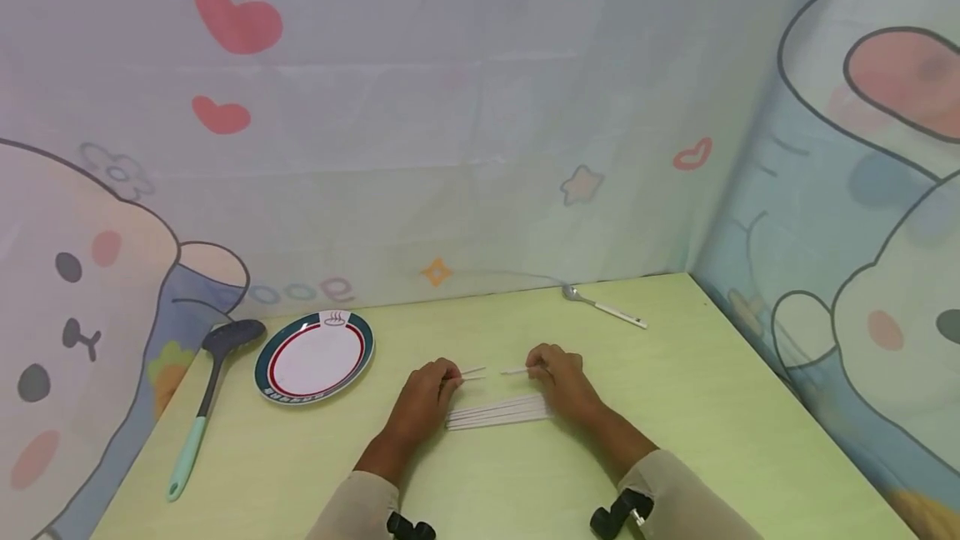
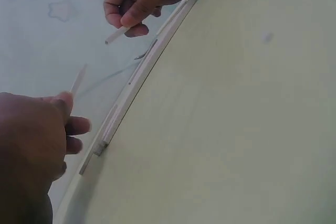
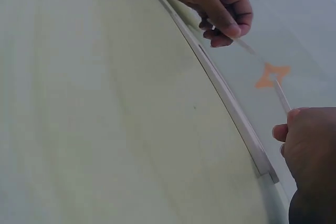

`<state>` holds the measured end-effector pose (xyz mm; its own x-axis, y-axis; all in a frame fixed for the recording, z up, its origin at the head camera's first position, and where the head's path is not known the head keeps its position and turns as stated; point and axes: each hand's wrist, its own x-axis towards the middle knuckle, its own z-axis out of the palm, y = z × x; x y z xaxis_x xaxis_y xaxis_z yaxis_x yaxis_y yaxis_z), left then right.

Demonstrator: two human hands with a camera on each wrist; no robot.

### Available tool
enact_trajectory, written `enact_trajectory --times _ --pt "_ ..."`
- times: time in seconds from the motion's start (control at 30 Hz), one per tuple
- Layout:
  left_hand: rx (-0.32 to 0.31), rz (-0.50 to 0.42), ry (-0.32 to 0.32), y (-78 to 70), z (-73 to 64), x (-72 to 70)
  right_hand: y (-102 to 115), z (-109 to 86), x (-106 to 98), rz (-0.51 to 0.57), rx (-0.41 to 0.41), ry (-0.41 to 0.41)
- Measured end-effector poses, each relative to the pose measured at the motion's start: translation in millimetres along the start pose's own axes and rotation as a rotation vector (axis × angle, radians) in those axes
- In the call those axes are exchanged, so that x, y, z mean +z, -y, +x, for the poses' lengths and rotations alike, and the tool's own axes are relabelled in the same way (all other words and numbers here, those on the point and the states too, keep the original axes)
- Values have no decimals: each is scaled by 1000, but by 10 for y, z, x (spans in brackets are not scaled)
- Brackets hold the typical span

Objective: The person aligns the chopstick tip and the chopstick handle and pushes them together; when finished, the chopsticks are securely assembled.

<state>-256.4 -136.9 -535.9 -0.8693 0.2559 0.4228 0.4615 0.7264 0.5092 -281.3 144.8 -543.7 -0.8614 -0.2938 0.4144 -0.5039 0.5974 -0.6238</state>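
In the head view, my left hand [image 1: 420, 400] pinches thin white sticks [image 1: 473, 378]; two tips stick out to the right. My right hand [image 1: 564, 383] pinches a thin white stick [image 1: 513, 372] pointing left, and a small gap parts these tips. Several more white sticks [image 1: 498, 413] lie side by side on the table below and between both hands. The left wrist view shows my right hand's stick [image 2: 116, 35] between thumb and fingers. In the right wrist view, the stick [image 3: 283, 97] rises from my right hand. My fingers hide the rest of the held sticks.
A plate [image 1: 315, 357] with a green rim stands at the back left of the pale table [image 1: 480, 490]. Left of it lies a ladle-like utensil [image 1: 198, 432] with a mint handle. A spoon [image 1: 606, 308] lies at the back right. Printed cloth walls [image 1: 480, 123] border the table.
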Motion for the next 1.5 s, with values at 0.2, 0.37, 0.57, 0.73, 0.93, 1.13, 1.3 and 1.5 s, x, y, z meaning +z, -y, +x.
enact_trajectory --times 0.2,0.37,0.57,0.73,0.93,1.13,1.3,1.5 --pt "12 -65 15 -58 -33 -26 54 -38 14 -24 -88 -3" --pt "129 -27 -21 -68 -48 -27 84 -41 8 1 -155 -2" --pt "181 -16 -37 -80 -48 -21 144 -62 4 -22 -217 1" --pt "190 11 -45 -77 -49 -5 185 -64 12 -45 -261 -13" --pt "198 36 -29 -87 -53 1 175 -64 27 -49 -252 -5" --pt "207 49 -17 -109 -58 1 187 -60 19 -41 -258 21" --pt "201 55 4 -130 -54 -2 173 -57 17 -42 -275 27" --pt "190 47 31 -135 -54 -7 175 -71 53 44 -325 24"
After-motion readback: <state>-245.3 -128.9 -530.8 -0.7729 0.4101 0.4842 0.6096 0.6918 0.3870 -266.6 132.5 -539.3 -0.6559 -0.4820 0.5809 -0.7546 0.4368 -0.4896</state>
